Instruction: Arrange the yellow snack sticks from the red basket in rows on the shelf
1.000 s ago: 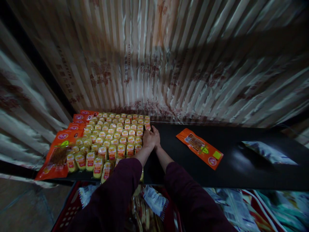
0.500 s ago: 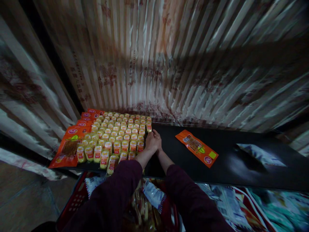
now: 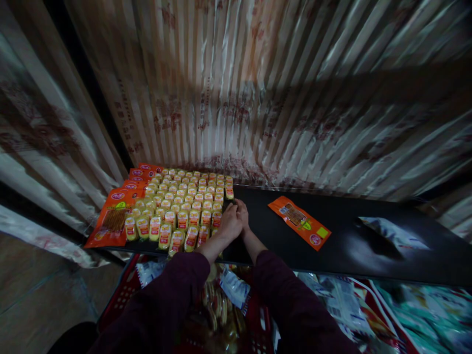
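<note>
Small yellow wrapped cakes (image 3: 183,220) with red-and-white labels stand in tight rows on the left part of a black shelf (image 3: 254,250). Beside their right edge my left hand (image 3: 230,223) is closed, its fingers curled away from view. Pressed against it is my right hand (image 3: 242,215), also closed, with fingertips pointing toward the back. Whatever lies between the two hands is hidden. Just beyond the fingertips stands the cake at the back right corner (image 3: 229,191). An orange snack packet (image 3: 299,222) lies flat to the right of my hands.
More orange packets (image 3: 110,221) line the shelf's left end. A white-and-blue packet (image 3: 394,233) lies at the right. Below the front edge, a red basket (image 3: 120,295) holds bagged food, with further packets (image 3: 424,307) lower right. Corrugated sheeting (image 3: 236,98) rises behind.
The view has shifted slightly, so the cakes and left packets sit a little further right. My two hands remain together at the cakes' right edge, with the left fingers slightly changed in pose.
</note>
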Available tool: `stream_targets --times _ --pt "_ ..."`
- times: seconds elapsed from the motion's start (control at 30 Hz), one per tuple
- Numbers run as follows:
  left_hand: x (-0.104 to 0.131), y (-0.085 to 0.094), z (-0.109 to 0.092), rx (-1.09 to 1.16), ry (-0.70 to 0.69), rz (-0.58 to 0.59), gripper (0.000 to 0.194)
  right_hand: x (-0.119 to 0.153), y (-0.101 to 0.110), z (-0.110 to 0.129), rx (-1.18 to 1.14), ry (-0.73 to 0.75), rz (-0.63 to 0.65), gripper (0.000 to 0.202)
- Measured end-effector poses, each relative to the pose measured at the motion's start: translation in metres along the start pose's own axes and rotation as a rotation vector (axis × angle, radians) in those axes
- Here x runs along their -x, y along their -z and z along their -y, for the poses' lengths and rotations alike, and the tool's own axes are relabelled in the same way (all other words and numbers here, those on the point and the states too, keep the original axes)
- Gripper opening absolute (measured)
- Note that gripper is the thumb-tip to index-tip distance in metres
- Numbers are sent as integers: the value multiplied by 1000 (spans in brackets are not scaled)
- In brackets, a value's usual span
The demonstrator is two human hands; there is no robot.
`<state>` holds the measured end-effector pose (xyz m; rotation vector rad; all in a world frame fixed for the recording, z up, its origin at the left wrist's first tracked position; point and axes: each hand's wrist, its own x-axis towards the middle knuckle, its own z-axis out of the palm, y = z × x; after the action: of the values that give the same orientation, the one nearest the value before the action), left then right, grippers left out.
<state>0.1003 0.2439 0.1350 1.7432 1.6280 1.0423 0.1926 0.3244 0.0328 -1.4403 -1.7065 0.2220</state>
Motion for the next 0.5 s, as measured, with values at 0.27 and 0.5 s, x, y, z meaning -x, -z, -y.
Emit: stream_targets --times 0.27,0.5 --pt "60 34 15 -284 -256 24 48 50 17 43 -141 -112 -16 54" --pt "108 58 42 -580 -345 -161 52 85 28 91 -143 -136 34 61"
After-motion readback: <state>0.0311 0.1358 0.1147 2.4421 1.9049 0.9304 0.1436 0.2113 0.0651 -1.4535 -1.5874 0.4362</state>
